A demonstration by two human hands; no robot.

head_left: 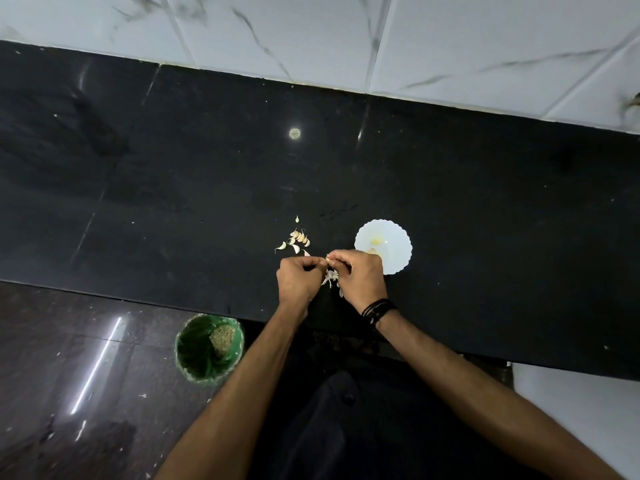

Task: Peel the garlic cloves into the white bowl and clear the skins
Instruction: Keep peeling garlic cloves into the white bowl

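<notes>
Both hands meet over the black counter, pinching one small garlic clove (pixel 327 259) between their fingertips. My left hand (pixel 298 277) holds it from the left; my right hand (pixel 360 275) pinches it from the right. A heap of loose skins (pixel 330 277) lies on the counter under and between the hands. Several unpeeled cloves (pixel 298 238) sit in a cluster just beyond the left hand. The white scalloped bowl (pixel 394 244) stands to the right, partly hidden by my right hand, with a peeled clove (pixel 376 241) inside.
A green bin (pixel 197 355) with waste in it stands on the floor below the counter's front edge, left of my left arm. The black counter (pixel 173 185) runs wide to both sides. A white marble-tiled wall (pixel 311 32) backs it.
</notes>
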